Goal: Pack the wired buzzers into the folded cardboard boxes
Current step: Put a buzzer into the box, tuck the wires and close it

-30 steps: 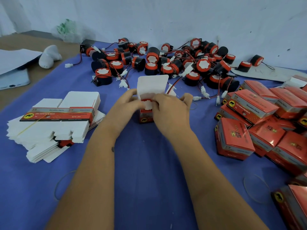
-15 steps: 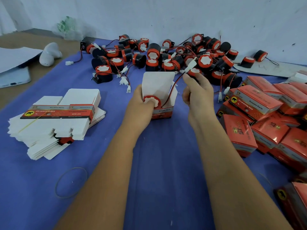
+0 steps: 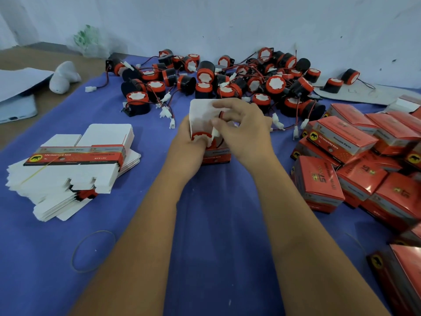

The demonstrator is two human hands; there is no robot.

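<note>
Blue cloth (image 3: 216,236) lying under everything, your pile of loose buzzers (image 3: 227,80) sitting along its far edge, packed red boxes (image 3: 355,160) stacking up at right, flat cartons (image 3: 75,165) lying at left, your left hand (image 3: 189,149) gripping the open box (image 3: 214,153) with a buzzer (image 3: 200,136) inside, your right hand (image 3: 243,131) pinching its white connector (image 3: 215,133) over the opening.

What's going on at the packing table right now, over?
Left hand steadying open box, buzzer inside. Right hand tucking its wire in. Lid flap up. Nothing in the way.

Buzzer (image 3: 201,137) inside open box (image 3: 216,153) — upright.
</note>
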